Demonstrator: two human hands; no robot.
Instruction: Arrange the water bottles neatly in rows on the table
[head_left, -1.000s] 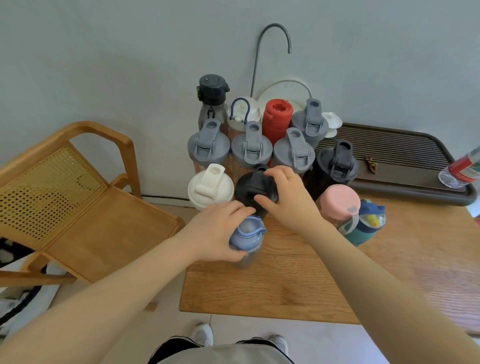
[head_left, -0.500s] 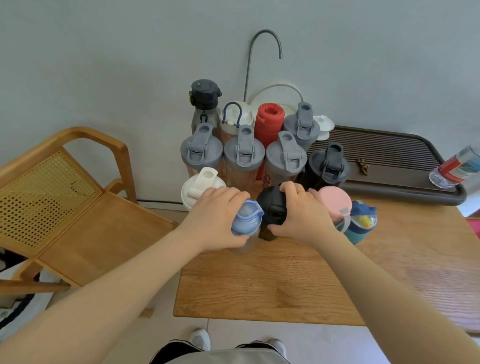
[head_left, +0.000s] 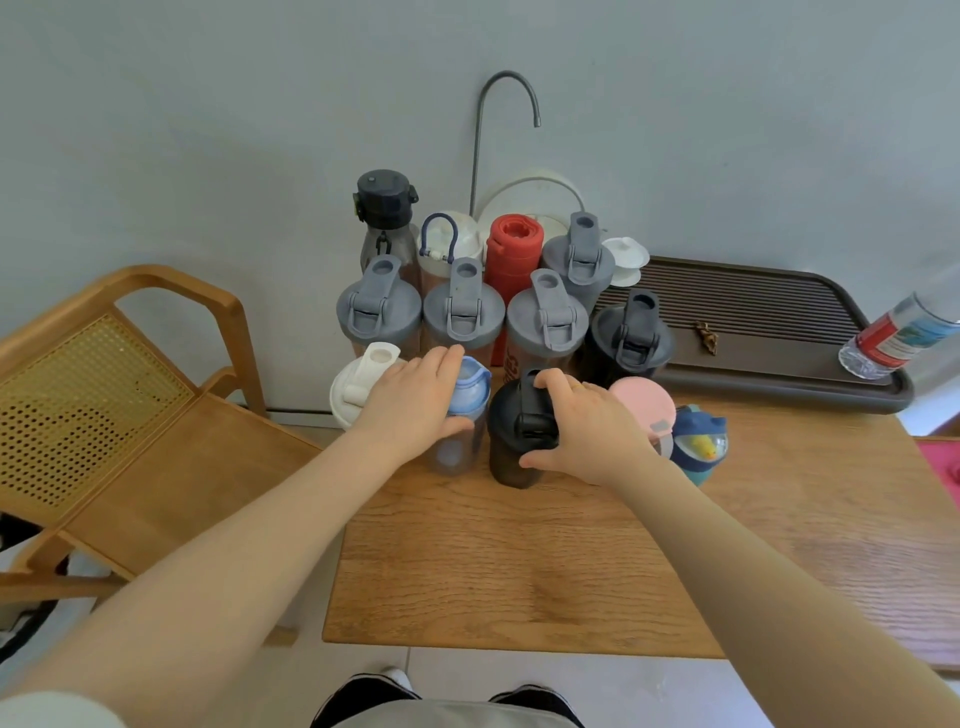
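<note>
Several water bottles stand bunched at the far left of the wooden table (head_left: 571, 561). My left hand (head_left: 415, 400) grips the blue-lidded clear bottle (head_left: 470, 395) in the front row. My right hand (head_left: 587, 426) grips the black shaker bottle (head_left: 519, 431) right beside it. A white-lidded bottle (head_left: 358, 389) stands left of my left hand. A pink-lidded bottle (head_left: 644, 400) and a small blue kids' bottle (head_left: 698, 447) stand right of my right hand. Behind come three grey-lidded shakers (head_left: 462, 312) and a black one (head_left: 631, 332). A red bottle (head_left: 511, 249) stands in the back row.
A dark slatted tray (head_left: 753, 306) lies at the back right with a plastic bottle (head_left: 893, 332) lying on its end. A wooden chair (head_left: 130, 415) stands left of the table. A curved metal spout (head_left: 506, 104) rises by the wall.
The black shaker has come forward out of the middle row to stand beside the blue-lidded bottle, which my left hand has shifted back and left next to the white-lidded one.
</note>
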